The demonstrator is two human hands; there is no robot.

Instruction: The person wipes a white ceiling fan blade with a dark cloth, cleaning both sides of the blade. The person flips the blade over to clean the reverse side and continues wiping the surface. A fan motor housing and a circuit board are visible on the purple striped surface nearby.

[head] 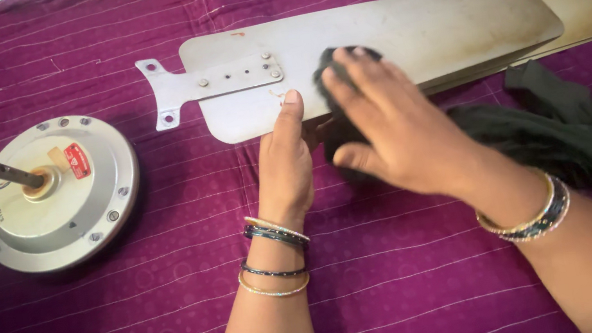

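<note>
A grey metal fan blade (402, 35) lies on a purple quilt (139, 326) stitched with pale lines. A dark green cloth (544, 135) sits beside it. The round motor housing (55, 197) is silver-grey with a red sticker (76, 160).

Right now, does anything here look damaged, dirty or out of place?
The top fan blade shows grime, plus a small reddish mark near its upper left corner. The right hand presses a dark cloth on it; the left hand steadies its edge. Nothing looks broken.
</note>
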